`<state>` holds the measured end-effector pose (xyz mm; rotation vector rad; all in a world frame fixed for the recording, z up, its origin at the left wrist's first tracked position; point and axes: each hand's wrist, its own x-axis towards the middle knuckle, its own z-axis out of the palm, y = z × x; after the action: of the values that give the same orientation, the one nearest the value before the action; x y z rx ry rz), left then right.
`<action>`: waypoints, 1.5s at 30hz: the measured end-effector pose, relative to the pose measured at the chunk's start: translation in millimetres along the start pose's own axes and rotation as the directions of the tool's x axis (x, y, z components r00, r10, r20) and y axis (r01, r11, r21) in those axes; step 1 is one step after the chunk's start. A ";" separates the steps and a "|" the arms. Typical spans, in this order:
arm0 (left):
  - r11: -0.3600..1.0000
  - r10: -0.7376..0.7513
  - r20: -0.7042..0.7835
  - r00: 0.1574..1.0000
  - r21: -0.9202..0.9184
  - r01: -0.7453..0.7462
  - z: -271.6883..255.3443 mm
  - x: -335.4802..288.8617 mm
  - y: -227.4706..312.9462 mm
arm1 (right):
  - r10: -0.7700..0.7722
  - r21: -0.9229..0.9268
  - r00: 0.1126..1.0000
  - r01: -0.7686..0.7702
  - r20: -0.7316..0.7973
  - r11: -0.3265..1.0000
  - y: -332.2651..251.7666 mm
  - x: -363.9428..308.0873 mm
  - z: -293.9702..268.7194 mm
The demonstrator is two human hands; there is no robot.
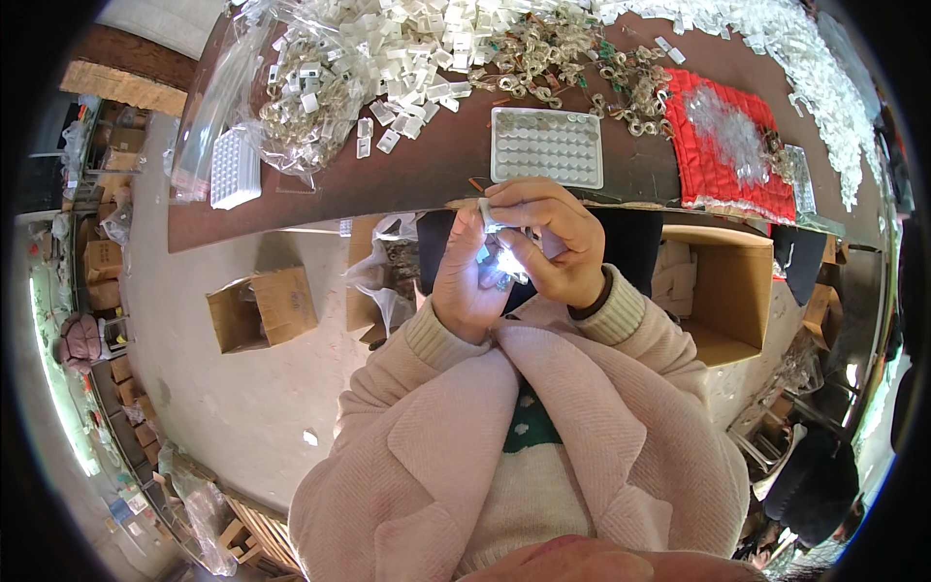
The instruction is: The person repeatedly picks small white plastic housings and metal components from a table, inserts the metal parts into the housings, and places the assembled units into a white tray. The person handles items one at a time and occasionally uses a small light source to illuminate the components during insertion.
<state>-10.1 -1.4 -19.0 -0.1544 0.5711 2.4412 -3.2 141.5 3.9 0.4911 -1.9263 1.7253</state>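
Both hands are raised together in front of my chest, by the near edge of the table. My left hand (460,281) is closed around a small lit light (506,262), whose glare hides its shape. My right hand (561,242) bends its fingers in over the same light, thumb and fingertips pinched near it. A small whitish piece (486,210) shows between the fingertips of the two hands; its kind cannot be made out. Just beyond the hands, a white tray with rows of small pockets (546,147) lies on the table.
On the brown table (427,165) are heaped white plastic casings (417,58), coiled wired parts (543,58) and clear pieces (766,44). A red quilted cloth (713,145) bears clear bits. Stacked white trays (236,170) stand left. Cardboard boxes (281,306) (727,291) flank me below.
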 end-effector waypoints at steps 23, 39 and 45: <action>0.972 -0.030 -0.153 0.988 0.225 0.064 15.4 8.9 -8.3 | -0.082 -0.760 0.859 -0.397 -0.505 0.515 36.3 -22.2 -174.0; 0.974 -0.014 -0.025 1.000 0.227 0.019 1.7 10.9 -10.4 | 0.263 -0.339 0.870 -0.418 -0.417 0.843 11.3 -18.9 -126.5; 0.981 0.023 0.014 1.000 0.193 -0.025 0.4 5.8 -10.9 | 0.252 -0.152 0.964 -0.262 -0.084 0.953 -17.7 -15.8 -36.2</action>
<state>-8.2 9.7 -24.0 -0.0527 0.8045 2.3911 24.4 174.0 11.5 0.1266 -2.1385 1.6950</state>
